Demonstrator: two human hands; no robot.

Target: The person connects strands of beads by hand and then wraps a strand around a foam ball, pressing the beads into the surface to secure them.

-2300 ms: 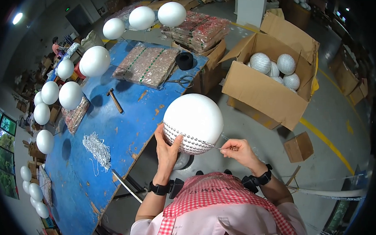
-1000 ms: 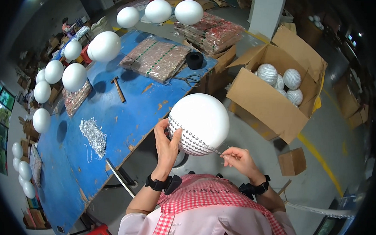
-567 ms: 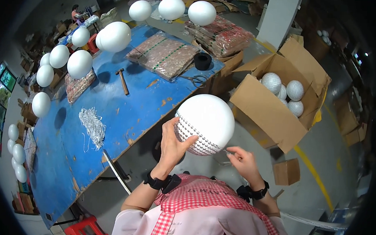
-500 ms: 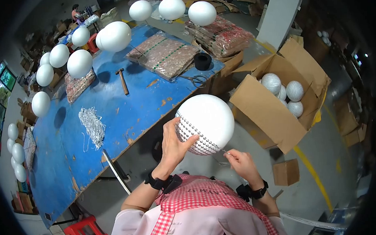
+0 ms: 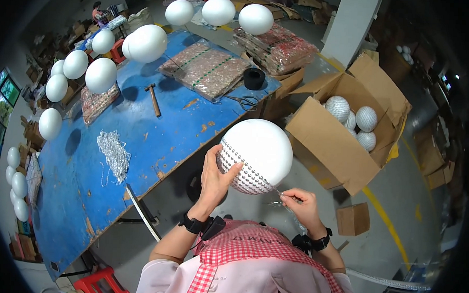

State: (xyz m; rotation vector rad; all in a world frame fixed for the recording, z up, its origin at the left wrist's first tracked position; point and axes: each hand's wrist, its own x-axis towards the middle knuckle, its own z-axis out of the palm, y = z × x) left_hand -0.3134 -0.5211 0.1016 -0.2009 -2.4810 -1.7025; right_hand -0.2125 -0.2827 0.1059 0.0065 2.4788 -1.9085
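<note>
A large white ball (image 5: 264, 147) is held in front of me above the floor, just off the table's near edge. Rows of silver beads cover its lower left part, while the upper part is smooth and white. My left hand (image 5: 213, 179) grips the ball from its left side, the thumb lying over the bead rows and the fingers around the edge. Beside the ball's lower right, my right hand (image 5: 301, 206) pinches a thin silver bead strand (image 5: 278, 192) that runs up to the last row. More strand hangs below those fingers.
On the blue table (image 5: 167, 138) lie a tangle of silver bead strands (image 5: 114, 154), a hammer (image 5: 153, 100), scissors (image 5: 245, 102), a black tape roll (image 5: 254, 79) and wrapped packs (image 5: 204, 69). Several white balls (image 5: 101, 75) stand around it. An open carton (image 5: 331, 143) at right holds beaded balls.
My right hand has shifted slightly right and down with the strand. The left thumb has slid a little left and up over the beads. The ball stays in nearly the same place.
</note>
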